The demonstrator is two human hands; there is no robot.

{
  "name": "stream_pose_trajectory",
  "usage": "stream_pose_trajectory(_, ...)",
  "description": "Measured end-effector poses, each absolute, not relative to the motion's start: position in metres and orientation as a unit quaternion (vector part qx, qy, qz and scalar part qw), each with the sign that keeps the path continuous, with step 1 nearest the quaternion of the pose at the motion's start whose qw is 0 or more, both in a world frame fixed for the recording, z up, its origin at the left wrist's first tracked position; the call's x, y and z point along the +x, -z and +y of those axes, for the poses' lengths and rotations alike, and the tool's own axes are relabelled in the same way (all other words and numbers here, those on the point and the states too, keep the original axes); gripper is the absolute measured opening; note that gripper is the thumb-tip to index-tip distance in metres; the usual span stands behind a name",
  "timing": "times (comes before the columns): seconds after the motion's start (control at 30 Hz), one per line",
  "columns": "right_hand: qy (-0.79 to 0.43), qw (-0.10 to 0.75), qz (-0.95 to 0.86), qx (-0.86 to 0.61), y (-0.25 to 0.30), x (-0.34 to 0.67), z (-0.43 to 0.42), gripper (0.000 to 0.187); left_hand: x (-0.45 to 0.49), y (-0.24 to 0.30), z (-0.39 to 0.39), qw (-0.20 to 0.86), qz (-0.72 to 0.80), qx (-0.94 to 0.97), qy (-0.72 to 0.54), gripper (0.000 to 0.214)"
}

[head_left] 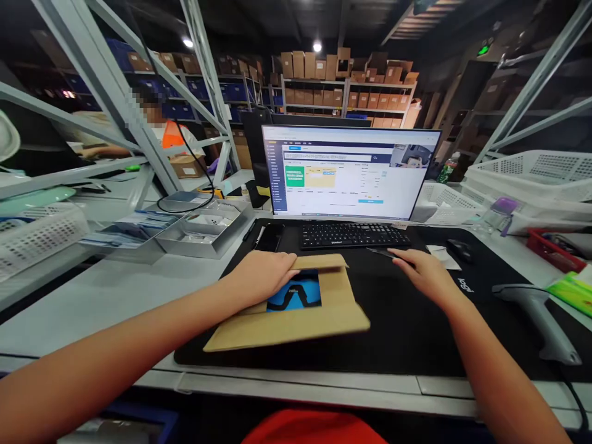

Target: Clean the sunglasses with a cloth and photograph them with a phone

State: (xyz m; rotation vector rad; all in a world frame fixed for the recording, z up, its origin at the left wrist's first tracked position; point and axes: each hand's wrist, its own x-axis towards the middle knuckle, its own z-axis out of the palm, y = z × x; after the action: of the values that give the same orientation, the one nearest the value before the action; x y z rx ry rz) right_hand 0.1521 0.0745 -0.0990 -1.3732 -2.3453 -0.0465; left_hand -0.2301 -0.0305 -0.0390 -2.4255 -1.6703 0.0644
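My left grip [261, 275] lies open and flat, palm down on the top flap of a corrugated cardboard mailer [319, 327], pressing rather than closing on anything. The mailer sits slightly askew on a black desk mat [416, 336] in the lower middle of the frame, near the front of the bench [92, 302]. An opening in the card shows a blue-and-black printed item [294, 293] just below my left hand.

My right grip [428, 277] stands narrow, with the fingers reaching forward toward a thin dark strip [391, 253] beside the mailer. I cannot tell what the strip is, or whether I hold it or only touch it.

For steady work here, a flat palm with spread fingers pins the card against the mat and stops it from sliding. Keeping my weight on the flap also holds the fold down, while my right hand stays free and clear of the printed item.

A black keyboard [354, 234] lies just beyond the mailer, below a lit monitor [351, 172] showing a web page. A black mouse [457, 250] and a paper slip [441, 256] rest to the right, with a grey barcode scanner [539, 320] at the lower right. A metal tray [203, 228] stands at the left, and white plastic baskets [531, 179] are stacked at the upper right.
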Motion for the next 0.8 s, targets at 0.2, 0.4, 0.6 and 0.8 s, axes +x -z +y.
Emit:
stream_pose_trajectory(0.2, 0.005, 0.278, -0.812, -0.513, 0.099, 0.187, 0.052, 0.045, -0.251, -0.004, -0.036, -0.075, -0.725, -0.683, -0.043, 0.066)
stream_pose_trajectory(0.4, 0.024, 0.337, -0.837, -0.43, 0.08, 0.132, -0.041, 0.045, -0.255, 0.003, -0.046, -0.244, -0.772, -0.587, -0.018, 0.073)
stream_pose_trajectory(0.6, 0.175, 0.279, -0.929, -0.167, 0.085, 0.036, -0.105, 0.037, -0.25, 0.008, -0.038, -0.249, -0.748, -0.615, -0.008, 0.065)
stream_pose_trajectory(0.8, 0.273, 0.219, -0.912, -0.212, 0.083, 0.013, -0.109, 0.035, -0.249, 0.012, -0.035, -0.245, -0.721, -0.648, 0.013, 0.058)
